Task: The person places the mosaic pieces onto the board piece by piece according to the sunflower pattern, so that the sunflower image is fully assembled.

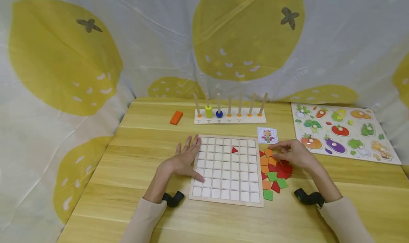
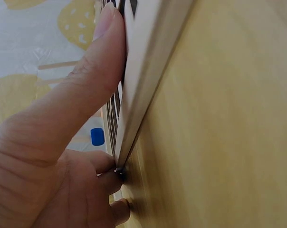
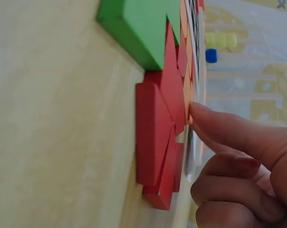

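A wooden grid board [image 1: 230,203] lies flat on the table, with one red triangle piece [image 1: 234,150] in an upper square. My left hand [image 1: 183,161] rests along the board's left edge, fingers spread and thumb over the lower left squares. In the left wrist view the thumb [image 2: 93,71] lies on the board's frame [image 2: 150,61]. To the right of the board is a loose pile of red, orange and green pieces. At its upper end my right hand [image 1: 295,153] pinches an orange piece [image 1: 268,153] between thumb and index finger, other fingers curled. Red pieces [image 3: 153,133] lie just beside that hand.
A small pattern card [image 1: 267,135] lies above the pile. Behind the board stands a peg stand [image 1: 230,120] with yellow and blue beads. An orange block [image 1: 176,117] sits left of it. A vegetable puzzle board [image 1: 338,138] lies at the right. A lemon-print cloth [image 1: 166,40] hangs behind.
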### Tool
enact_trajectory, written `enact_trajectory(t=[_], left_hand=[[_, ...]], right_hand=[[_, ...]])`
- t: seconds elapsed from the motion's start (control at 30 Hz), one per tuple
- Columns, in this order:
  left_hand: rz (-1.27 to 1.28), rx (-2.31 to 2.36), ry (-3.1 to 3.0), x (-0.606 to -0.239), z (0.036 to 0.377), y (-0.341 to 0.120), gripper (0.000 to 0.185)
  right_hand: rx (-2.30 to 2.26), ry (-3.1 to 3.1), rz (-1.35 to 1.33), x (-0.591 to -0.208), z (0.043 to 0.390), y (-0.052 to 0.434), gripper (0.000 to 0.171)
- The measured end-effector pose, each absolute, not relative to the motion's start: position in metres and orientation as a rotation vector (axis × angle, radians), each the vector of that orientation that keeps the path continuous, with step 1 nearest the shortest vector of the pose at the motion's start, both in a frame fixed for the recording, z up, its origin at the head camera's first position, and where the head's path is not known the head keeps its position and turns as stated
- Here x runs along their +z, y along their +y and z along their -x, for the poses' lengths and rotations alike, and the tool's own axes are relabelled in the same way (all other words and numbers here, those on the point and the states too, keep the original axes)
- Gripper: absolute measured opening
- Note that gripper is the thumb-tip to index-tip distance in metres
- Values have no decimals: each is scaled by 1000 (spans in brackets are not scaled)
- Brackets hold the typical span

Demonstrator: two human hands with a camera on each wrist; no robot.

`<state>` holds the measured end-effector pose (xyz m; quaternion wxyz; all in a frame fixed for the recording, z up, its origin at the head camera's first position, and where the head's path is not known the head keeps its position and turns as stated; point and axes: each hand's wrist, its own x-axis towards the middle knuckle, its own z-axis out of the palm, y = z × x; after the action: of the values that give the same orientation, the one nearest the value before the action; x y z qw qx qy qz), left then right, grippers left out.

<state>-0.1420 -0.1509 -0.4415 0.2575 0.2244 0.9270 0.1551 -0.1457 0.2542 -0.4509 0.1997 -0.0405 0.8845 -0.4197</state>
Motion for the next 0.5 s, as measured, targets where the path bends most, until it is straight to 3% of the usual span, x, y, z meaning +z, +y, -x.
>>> enact_trajectory(t=[0.5], left_hand=[[-611, 441, 2508, -440, 142, -151, 140]], right_hand=[[-1150, 2515, 95, -452, 145, 255, 31]])
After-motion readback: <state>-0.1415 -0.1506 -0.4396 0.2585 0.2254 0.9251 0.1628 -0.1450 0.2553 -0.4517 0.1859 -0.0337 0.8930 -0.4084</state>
